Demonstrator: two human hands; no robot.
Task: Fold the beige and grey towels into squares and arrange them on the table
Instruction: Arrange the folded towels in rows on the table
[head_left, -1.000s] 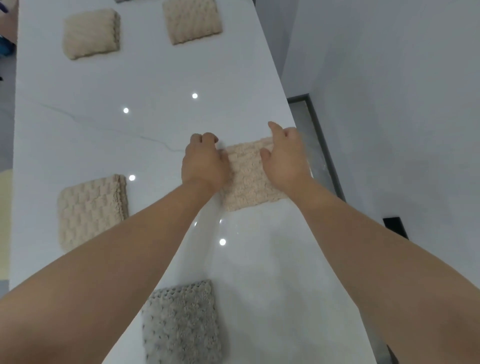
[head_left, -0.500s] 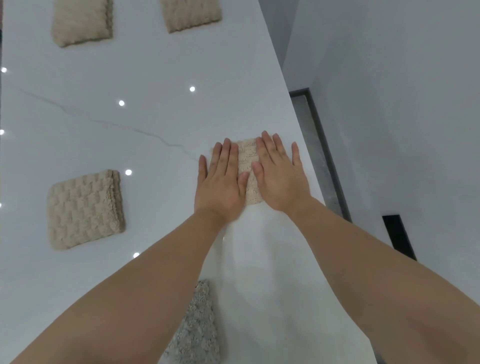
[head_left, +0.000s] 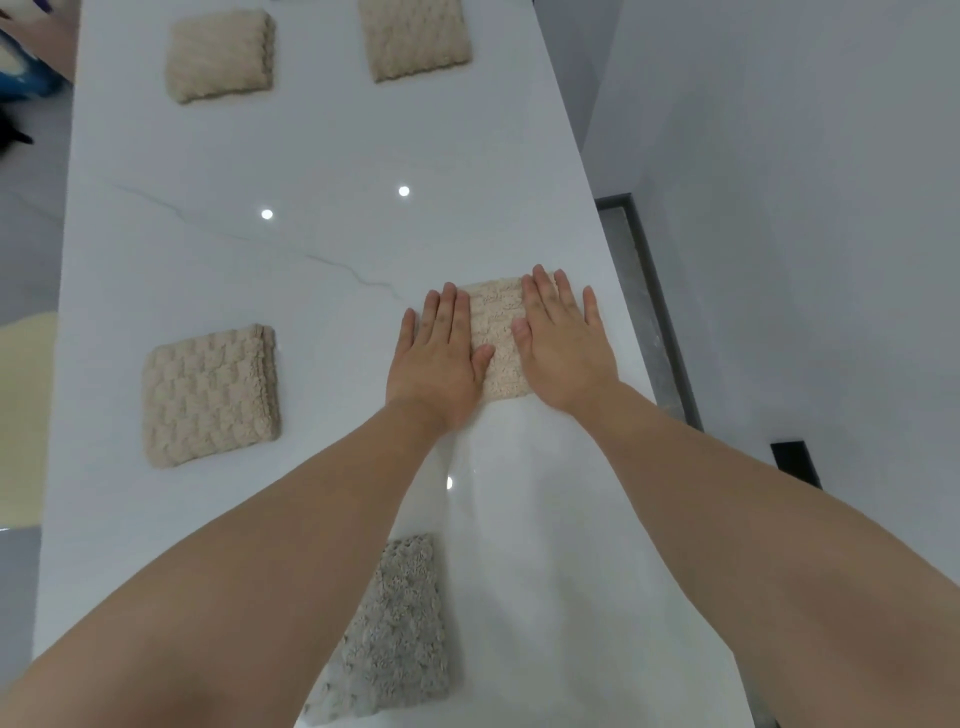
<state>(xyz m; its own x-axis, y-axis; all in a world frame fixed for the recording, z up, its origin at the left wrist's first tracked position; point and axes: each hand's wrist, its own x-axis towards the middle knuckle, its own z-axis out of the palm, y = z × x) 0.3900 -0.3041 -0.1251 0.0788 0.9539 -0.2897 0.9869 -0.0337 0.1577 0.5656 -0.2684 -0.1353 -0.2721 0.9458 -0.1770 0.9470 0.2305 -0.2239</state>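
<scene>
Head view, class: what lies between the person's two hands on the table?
A strip of the folded beige towel shows between the left hand and right hand, both pressing flat on it, in the head view.

A pale grey wall (head_left: 779, 208) borders a narrow grey floor strip (head_left: 644, 312).

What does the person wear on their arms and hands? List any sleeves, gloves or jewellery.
Nothing visible. The left hand and right hand are bare: no gloves, rings or watch. The left forearm and right forearm are bare too, with no sleeve in view.
</scene>
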